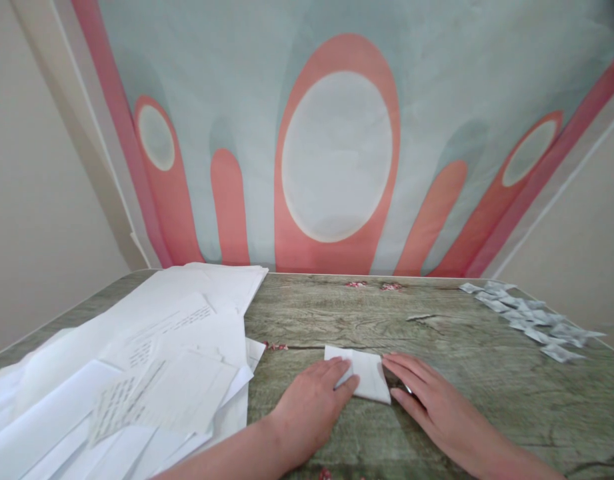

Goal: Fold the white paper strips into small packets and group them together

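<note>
A small folded white paper [367, 375] lies on the wood-grain table [437, 333] in front of me. My left hand [311, 403] rests palm down on its left edge, fingers laid flat over the paper. My right hand [429, 400] lies flat against the paper's right edge, fingers stretched toward it and touching its side. Neither hand grips anything.
A loose heap of white sheets [137, 373], some with print, covers the table's left side. Several small folded paper pieces [529, 317] lie at the far right. Tiny pink scraps [371, 286] sit near the back edge, below a wall with pink and grey-blue shapes [337, 153].
</note>
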A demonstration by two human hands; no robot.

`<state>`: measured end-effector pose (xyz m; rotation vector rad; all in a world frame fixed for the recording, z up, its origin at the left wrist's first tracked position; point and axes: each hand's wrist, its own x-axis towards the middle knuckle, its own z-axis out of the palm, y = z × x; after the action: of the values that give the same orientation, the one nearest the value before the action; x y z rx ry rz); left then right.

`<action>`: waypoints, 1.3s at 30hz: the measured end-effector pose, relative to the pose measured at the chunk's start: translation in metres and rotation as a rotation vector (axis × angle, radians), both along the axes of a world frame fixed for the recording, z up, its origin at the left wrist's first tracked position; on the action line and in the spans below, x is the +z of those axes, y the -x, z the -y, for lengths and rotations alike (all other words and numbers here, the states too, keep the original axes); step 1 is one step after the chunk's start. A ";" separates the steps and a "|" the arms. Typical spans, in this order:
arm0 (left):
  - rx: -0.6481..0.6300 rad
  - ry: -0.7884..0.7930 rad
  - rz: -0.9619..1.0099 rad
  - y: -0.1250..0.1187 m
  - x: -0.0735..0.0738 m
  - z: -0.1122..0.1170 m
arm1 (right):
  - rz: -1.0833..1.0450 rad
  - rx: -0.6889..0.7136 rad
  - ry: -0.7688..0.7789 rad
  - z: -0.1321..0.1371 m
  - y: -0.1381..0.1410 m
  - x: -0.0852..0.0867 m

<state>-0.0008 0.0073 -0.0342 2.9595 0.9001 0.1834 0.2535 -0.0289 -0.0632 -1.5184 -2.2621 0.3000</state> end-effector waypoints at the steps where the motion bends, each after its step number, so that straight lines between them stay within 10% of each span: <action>1: 0.001 0.002 -0.001 0.000 0.000 0.000 | -0.002 0.000 0.001 0.001 0.000 0.001; 31: 0.008 0.010 0.023 -0.003 0.002 -0.003 | 0.198 -0.001 -0.128 0.006 0.012 0.011; 39: 0.023 0.011 0.033 -0.005 0.007 -0.002 | 0.291 0.244 -0.267 0.010 0.032 0.018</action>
<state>0.0045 0.0096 -0.0274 2.9282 0.9279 0.2266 0.2215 -0.0389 -0.0449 -1.2157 -2.5931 -0.1653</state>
